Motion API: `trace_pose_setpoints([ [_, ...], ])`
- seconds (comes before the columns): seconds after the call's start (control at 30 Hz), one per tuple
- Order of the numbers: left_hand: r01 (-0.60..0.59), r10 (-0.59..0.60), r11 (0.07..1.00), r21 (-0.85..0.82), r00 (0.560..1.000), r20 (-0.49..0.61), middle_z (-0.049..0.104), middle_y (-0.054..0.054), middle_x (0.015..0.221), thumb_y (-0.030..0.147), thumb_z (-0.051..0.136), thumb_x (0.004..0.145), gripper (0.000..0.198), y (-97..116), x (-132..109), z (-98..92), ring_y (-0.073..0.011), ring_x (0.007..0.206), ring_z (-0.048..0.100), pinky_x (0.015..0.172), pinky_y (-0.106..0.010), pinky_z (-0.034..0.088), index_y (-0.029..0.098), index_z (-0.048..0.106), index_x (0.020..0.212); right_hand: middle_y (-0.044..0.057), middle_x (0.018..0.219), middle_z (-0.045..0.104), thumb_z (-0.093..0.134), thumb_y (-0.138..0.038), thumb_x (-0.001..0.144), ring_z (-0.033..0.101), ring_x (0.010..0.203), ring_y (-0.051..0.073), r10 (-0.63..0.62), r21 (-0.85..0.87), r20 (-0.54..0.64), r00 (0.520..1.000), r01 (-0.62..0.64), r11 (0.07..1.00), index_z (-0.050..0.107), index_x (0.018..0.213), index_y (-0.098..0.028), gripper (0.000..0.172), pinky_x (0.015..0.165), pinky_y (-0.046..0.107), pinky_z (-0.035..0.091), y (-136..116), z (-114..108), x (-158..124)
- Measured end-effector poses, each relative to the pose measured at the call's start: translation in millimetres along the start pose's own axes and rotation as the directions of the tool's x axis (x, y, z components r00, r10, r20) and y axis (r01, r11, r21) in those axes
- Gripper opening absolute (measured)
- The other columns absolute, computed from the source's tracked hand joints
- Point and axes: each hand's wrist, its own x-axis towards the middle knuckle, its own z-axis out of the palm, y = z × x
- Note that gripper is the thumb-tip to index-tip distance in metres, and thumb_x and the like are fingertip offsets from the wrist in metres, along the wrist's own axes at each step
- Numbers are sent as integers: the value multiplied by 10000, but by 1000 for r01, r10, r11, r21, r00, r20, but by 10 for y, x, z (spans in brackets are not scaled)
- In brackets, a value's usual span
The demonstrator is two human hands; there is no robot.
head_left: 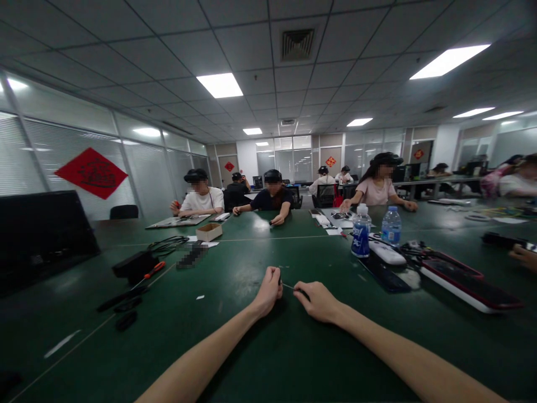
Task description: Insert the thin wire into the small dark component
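Observation:
Both of my hands are raised close together over the green table (pixel 235 336). My left hand (pixel 269 291) is closed, and a small dark piece (pixel 281 278) shows at its fingertips; its kind is hidden by the fingers. My right hand (pixel 318 300) is closed in a pinch, a short way to the right. Between them runs a thin, light-coloured rod (pixel 287 286), its right end in my right fingertips and its left end reaching the fingers of my left hand. Whether the rod has a handle inside my right hand I cannot tell.
On the right stand two bottles (pixel 361 232), a white power bank (pixel 386 252) and phones (pixel 470 282). To the left lie an orange-handled screwdriver (pixel 155 270), black cables (pixel 168 244) and a monitor (pixel 42 240). A small cardboard box (pixel 208 232) sits ahead; people sit across the table.

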Motion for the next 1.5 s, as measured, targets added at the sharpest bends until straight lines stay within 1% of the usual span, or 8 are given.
trace_pose_setpoints([
  [0.5,-68,68,992,103,998,3,343,76,610,583,404,809,368,-37,8,-58,-49,415,283,381,-169,191,248,338,946,56,913,647,358,-402,919,603,786,184,17,58,-11,1000,-16,998,587,1045,-218,320,704,281,431,0,31,-6],
  [0.83,-41,42,996,77,999,-8,331,84,610,580,381,816,361,5,12,-54,-44,413,257,393,-169,157,250,297,937,44,879,652,362,-409,923,607,756,171,57,75,-39,998,-54,996,586,1024,-223,308,688,261,420,56,157,30],
  [0.9,-19,16,994,105,999,28,323,89,591,572,386,818,361,26,-45,-11,-45,412,251,398,-169,155,244,299,942,46,861,652,346,-408,929,606,751,172,115,64,-92,989,-110,992,588,1012,-219,318,672,257,411,135,178,92],
  [0.97,1,-19,989,146,992,125,348,83,591,561,408,817,362,36,-122,65,-49,426,281,406,-168,180,240,313,953,56,841,653,316,-379,940,608,741,174,246,67,-155,957,-238,969,594,980,-197,334,663,259,405,261,155,166],
  [1.03,25,-61,987,160,972,227,389,69,612,559,418,816,362,36,-193,155,-55,452,325,419,-171,221,241,322,962,68,835,655,320,-362,939,610,723,175,365,87,-158,917,-356,931,597,962,-177,333,646,261,403,411,93,217],
  [1.1,59,-93,989,134,960,264,399,66,623,566,415,816,363,33,-226,220,-54,455,328,422,-173,224,246,322,958,72,849,659,332,-369,934,613,724,177,409,109,-140,902,-396,912,599,969,-172,333,650,265,407,537,23,220],
  [1.23,144,-138,990,-8,962,237,325,91,563,567,413,820,344,36,-167,201,-44,405,241,413,-180,156,250,306,897,62,865,663,343,-388,927,615,728,176,337,122,-141,931,-321,939,601,993,-184,335,668,271,419,554,-29,145],
  [1.5,192,-147,960,-206,965,217,221,106,463,528,429,831,317,43,-67,66,-57,353,207,416,-196,172,242,295,801,48,841,657,314,-401,933,599,675,157,104,86,-133,986,-93,992,586,1066,-185,372,629,257,430,105,-2,78],
])
